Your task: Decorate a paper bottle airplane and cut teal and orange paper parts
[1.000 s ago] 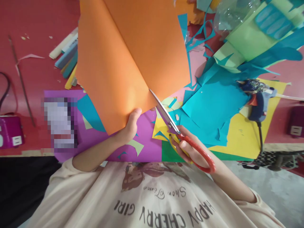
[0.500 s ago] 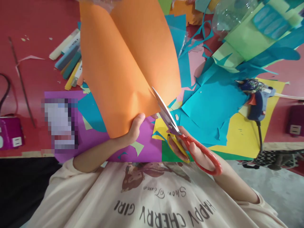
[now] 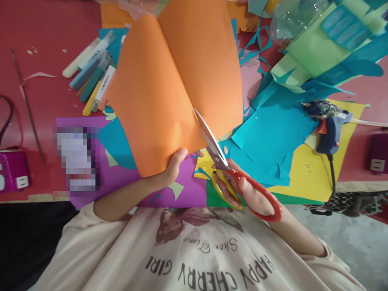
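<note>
My left hand (image 3: 176, 163) pinches the near edge of a large orange paper sheet (image 3: 151, 93), thumb on top and fingers mostly hidden underneath. The sheet rises away from me and is parted by a long line running from its far side to the blades. In my right hand (image 3: 242, 186) are scissors (image 3: 216, 151) with one red and one yellow handle loop. Their upper blade lies over the orange sheet at the near end of that line; the lower blade is hidden. A purple sheet (image 3: 190, 190) lies under my left hand.
Blue paper (image 3: 266, 133) and a glue gun (image 3: 329, 125) on yellow paper (image 3: 294, 173) lie to the right. Several markers (image 3: 91, 76) and a phone (image 3: 78, 159) are on the left. A clear plastic bottle (image 3: 295, 22) stands at the far right.
The orange sheet has swung to the right at its far end, uncovering more of the markers. Both hands stay nearly in place, and the scissor handles have come slightly closer together.
</note>
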The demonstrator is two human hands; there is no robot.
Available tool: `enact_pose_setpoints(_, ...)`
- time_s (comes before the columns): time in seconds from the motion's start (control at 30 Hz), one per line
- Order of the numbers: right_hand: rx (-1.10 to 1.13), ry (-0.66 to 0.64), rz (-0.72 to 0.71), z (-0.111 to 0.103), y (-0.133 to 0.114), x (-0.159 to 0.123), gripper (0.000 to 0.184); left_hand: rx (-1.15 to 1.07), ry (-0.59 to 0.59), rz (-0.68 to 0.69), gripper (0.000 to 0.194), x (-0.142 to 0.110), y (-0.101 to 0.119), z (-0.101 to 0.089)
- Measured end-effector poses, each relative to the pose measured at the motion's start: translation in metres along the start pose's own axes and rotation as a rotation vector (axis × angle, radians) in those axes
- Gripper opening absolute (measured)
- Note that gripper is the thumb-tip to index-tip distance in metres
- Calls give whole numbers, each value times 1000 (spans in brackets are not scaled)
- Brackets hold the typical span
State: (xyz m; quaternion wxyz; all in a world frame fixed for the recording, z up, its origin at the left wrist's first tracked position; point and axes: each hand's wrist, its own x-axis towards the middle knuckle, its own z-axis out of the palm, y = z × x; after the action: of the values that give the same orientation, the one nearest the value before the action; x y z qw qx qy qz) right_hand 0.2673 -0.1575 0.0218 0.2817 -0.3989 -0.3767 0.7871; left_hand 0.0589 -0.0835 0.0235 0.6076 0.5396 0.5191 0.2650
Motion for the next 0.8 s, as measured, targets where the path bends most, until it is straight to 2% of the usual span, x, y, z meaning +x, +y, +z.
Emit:
enact_pose_setpoints(0.17,97,17,7,3,3,2,50,-12,-9,-36,40,0,0,-1)
enact_pose_setpoints(0.37,105,76,25,6,0,5,50,3,-20,-42,40,1,5,-1)
enact_pose_setpoints(0.5,83,94,40,6,-3,5,57,-50,14,-27,42,2,-1,1)
enact_pose_setpoints(0.57,72,103,53,5,-4,4,58,-123,44,-45,41,0,-9,1)
enact_pose_setpoints(0.67,52,116,57,2,-5,2,52,-254,121,-153,30,-7,-25,2)
enact_pose_setpoints(0.7,51,113,60,0,-4,0,51,-325,193,-158,34,-10,-28,2)
enact_pose_setpoints(0.73,51,105,63,-2,-4,-2,51,-361,193,-154,40,-13,-31,3)
enact_pose_setpoints(0.77,50,92,68,-5,-3,-4,51,-420,222,-126,46,-16,-32,5)
enact_pose_setpoints(0.8,49,79,73,-7,-2,-7,51,-540,303,-69,52,-20,-32,6)
